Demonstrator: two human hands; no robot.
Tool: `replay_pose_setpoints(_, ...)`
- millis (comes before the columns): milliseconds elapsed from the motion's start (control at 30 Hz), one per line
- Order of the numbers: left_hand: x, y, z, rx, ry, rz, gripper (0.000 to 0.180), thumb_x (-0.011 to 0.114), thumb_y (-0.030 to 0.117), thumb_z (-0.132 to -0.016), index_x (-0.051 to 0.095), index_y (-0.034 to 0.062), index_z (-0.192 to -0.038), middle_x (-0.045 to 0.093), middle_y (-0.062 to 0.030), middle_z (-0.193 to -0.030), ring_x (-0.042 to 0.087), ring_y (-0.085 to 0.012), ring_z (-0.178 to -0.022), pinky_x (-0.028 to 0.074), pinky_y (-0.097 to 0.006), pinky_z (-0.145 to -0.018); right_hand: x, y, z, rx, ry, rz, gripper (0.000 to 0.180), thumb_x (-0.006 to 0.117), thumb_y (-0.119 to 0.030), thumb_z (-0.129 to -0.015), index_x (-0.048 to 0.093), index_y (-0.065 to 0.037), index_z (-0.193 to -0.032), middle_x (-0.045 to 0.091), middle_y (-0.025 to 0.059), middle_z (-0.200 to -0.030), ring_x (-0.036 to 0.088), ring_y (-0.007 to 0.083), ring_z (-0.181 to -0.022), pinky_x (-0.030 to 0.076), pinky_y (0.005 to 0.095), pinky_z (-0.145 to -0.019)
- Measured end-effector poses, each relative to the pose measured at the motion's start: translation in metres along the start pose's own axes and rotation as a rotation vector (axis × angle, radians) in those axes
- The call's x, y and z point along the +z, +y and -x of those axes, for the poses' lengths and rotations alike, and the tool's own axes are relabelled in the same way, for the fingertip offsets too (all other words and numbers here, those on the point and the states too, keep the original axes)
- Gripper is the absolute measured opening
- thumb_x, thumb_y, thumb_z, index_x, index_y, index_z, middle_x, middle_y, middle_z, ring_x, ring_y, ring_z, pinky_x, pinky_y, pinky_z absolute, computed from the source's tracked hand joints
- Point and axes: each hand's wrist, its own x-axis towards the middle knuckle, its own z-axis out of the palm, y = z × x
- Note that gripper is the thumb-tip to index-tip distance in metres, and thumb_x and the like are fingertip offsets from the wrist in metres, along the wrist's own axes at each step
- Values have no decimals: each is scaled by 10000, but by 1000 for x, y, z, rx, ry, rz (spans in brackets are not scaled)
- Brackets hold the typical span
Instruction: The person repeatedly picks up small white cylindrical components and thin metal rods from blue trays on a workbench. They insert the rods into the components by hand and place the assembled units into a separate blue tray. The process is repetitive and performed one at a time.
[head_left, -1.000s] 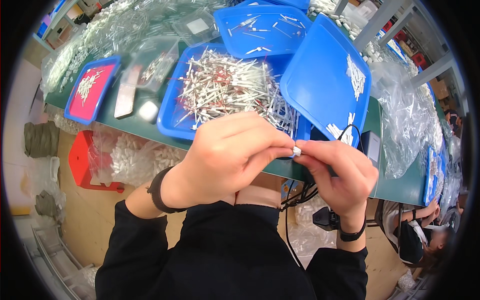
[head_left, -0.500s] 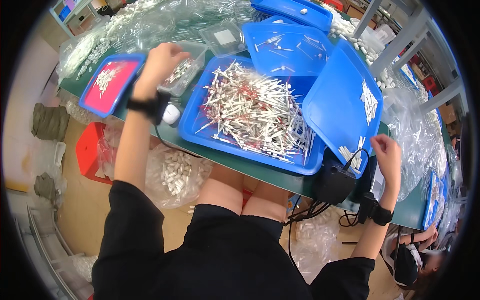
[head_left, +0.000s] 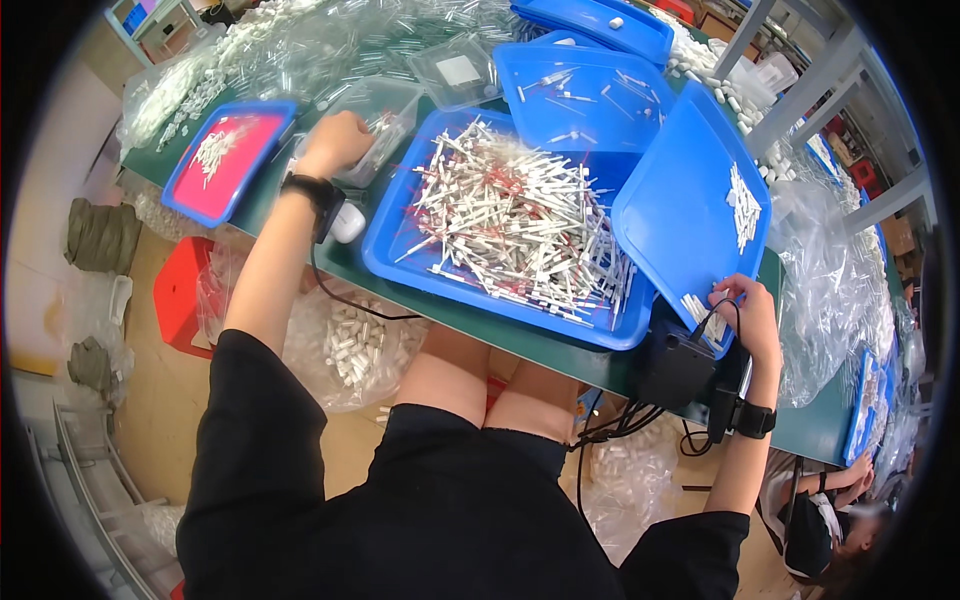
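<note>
My left hand (head_left: 338, 143) is curled at the near side of a clear plastic box (head_left: 405, 98) holding small white pieces. Its fingertips are turned away, so I cannot see what they hold. At the right, my right hand (head_left: 748, 312) has its fingers bent together at the lower corner of a tilted blue tray (head_left: 665, 200). They are at a small pile of white sticks (head_left: 697, 308), and any piece in them is too small to make out. Between my hands, a deep blue tray (head_left: 385, 240) holds a large heap of thin white sticks (head_left: 520, 215) with red strands among them.
A pink-lined blue tray (head_left: 195, 195) with white sticks lies left. A white case (head_left: 347, 223) stands near my left wrist. Behind the heap, another blue tray (head_left: 530, 100) holds loose pieces. A black box with cables (head_left: 675, 365) sits at the table's front edge. A co-worker's hands (head_left: 858, 478) show far right.
My left hand has drawn down and nearer, its fingers curling closer together. My right hand has moved left, from beside the tilted tray onto the white sticks at its corner.
</note>
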Motion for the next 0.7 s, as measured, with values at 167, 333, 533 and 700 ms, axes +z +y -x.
replay_pose_setpoints(167, -5, 9, 2, 36, 46, -26, 211, 634, 205, -724, 711, 44, -837, 679, -148, -720, 665, -230, -600, 524, -343, -653, 13, 16, -8, -144, 231, 157, 276, 731, -174, -723, 643, -15, -931, 623, 119, -740, 597, 235, -671, 475, 333, -637)
replay_pose_setpoints(333, -6, 14, 0, -78, -9, 134, 194, 642, 220, -734, 710, 59, -816, 692, -114, -778, 668, -227, -708, 514, -324, -674, 19, 19, -17, -86, 112, -61, 239, 702, -89, -733, 639, -11, -950, 645, 126, -788, 622, 233, -718, 483, 325, -660)
replay_pose_setpoints(533, -10, 20, 4, -26, 289, 509, 198, 617, 220, -820, 663, 49, -908, 699, -85, -801, 649, -158, -721, 487, -281, -633, 17, 16, -12, -129, 182, 80, 187, 686, -117, -761, 640, -12, -909, 648, 137, -805, 628, 273, -738, 486, 364, -669)
replay_pose_setpoints(700, -38, 62, 27, 166, 326, 782, 190, 563, 210, -913, 633, 56, -999, 656, -26, -777, 533, -62, -591, 408, -209, -525, 16, 19, -6, -113, 168, 411, 163, 673, -148, -774, 625, -5, -834, 633, 158, -803, 619, 318, -734, 476, 401, -651)
